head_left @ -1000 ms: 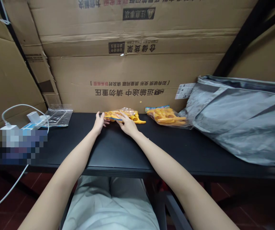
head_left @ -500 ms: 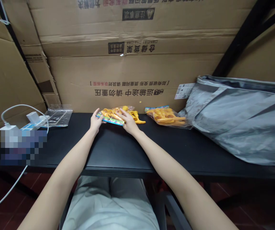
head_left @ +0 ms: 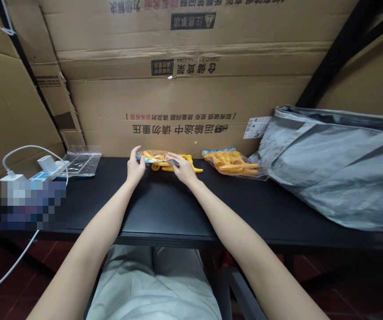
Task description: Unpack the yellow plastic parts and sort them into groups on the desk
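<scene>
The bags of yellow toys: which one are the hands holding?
The left bag, near the middle of the black table: the left hand and the right hand both hold it. The right bag lies untouched beside the grey sack.

Grey bag (head_left: 338, 164) and charger (head_left: 46, 162) lie on black table (head_left: 164, 209)

Soft, even indoor light, without glare; under the table (head_left: 164, 209) it is dim. Straight edges bow outward near the borders.
</scene>
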